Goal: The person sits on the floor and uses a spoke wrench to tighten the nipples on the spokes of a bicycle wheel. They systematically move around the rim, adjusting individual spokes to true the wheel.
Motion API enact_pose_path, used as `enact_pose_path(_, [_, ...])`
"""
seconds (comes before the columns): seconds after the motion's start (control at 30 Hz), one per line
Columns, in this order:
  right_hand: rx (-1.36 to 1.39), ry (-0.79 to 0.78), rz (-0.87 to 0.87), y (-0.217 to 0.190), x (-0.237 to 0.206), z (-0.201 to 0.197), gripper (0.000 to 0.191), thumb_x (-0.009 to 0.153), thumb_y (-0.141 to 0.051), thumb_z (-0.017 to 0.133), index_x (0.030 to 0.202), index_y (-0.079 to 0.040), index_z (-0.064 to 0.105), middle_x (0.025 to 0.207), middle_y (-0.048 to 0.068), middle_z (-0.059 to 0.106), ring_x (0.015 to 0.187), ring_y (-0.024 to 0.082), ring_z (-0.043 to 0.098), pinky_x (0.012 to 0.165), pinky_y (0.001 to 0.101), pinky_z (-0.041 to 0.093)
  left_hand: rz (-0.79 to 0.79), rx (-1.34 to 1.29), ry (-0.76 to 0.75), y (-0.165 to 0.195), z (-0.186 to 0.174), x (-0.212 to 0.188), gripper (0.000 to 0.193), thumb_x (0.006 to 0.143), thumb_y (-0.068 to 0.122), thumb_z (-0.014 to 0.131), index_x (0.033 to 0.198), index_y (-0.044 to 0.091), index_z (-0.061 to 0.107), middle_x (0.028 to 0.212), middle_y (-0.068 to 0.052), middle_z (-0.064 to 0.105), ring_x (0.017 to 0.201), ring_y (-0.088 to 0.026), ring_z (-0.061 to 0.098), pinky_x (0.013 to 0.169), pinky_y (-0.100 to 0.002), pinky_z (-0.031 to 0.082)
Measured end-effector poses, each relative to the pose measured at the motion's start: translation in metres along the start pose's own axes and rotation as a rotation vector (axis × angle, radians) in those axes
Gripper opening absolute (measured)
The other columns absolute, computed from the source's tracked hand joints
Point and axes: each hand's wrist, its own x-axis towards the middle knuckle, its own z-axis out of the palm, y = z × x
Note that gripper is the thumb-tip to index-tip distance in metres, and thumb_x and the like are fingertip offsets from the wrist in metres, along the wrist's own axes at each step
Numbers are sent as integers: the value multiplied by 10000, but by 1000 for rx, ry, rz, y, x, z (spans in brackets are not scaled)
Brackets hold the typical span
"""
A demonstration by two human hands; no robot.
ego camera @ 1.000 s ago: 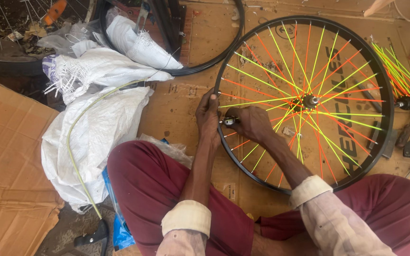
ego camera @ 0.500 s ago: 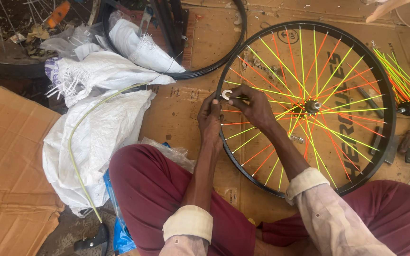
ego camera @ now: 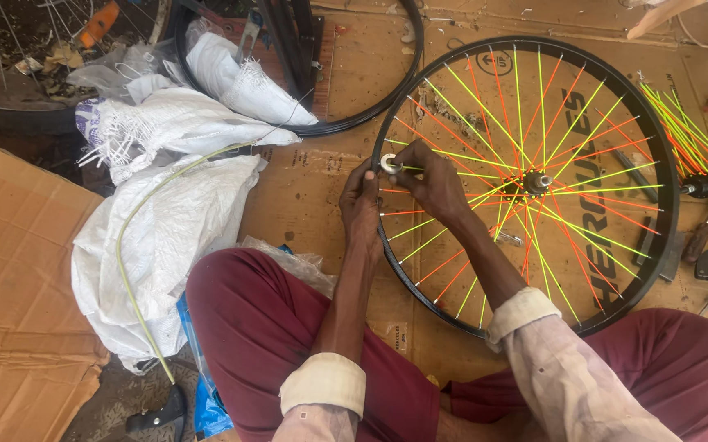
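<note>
Hands [ego camera: 399, 192], two, perhaps gripping one spoke tool [ego camera: 390, 164], one wheel [ego camera: 526, 184]

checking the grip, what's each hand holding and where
Left hand grips the wheel rim at its left edge; right hand pinches a small round tool there.

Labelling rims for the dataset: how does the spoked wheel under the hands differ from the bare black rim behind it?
The spoked wheel is laced with yellow and orange spokes to a centre hub; the bare black rim has no spokes or hub. The spoked wheel shows whole; the bare rim runs out of view at the top. The left hand and right hand work at the spoked wheel's edge; the bare rim is untouched. Both are black and lie flat on cardboard.
</note>
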Motion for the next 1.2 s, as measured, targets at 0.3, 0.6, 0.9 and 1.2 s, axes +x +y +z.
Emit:
enact_pose_path(0.3, [-344, -133, 38, 11, 19, 5, 342, 809, -358, 773, 1050, -123, 713, 899, 135, 748, 833, 358, 721, 702, 485, 534, -7, 15, 25, -1, 1, 0, 296, 1013, 219, 637, 1280, 116, 709, 1073, 42, 698, 891, -54, 553, 717, -255, 399])
enact_pose_path(0.6, [-503, -51, 253, 2, 17, 22, 296, 899, -396, 755, 1125, -205, 762, 885, 164, 757, 833, 369, 726, 737, 475, 540, -34, 23, 24, 9, 5, -5, 287, 1019, 241, 647, 1267, 113, 717, 1001, 62, 656, 783, -61, 479, 672, -259, 413])
enact_pose_path(0.9, [48, 1, -15, 5, -1, 7, 243, 971, -279, 752, 1014, -63, 650, 979, 84, 770, 882, 240, 763, 794, 386, 572, -28, 15, 30, -2, -1, -2, 300, 1037, 238, 663, 1297, 105, 731, 974, 28, 624, 772, -83, 437, 672, -272, 382])
enact_pose_path(1.2, [-543, -8, 291, 0, 16, 33, 265, 908, -371, 757, 1101, -190, 750, 888, 150, 749, 840, 344, 737, 771, 458, 556, -7, 13, 29, -1, 1, 0, 303, 1018, 216, 642, 1284, 86, 704, 1156, 25, 693, 1008, -88, 573, 850, -264, 438])
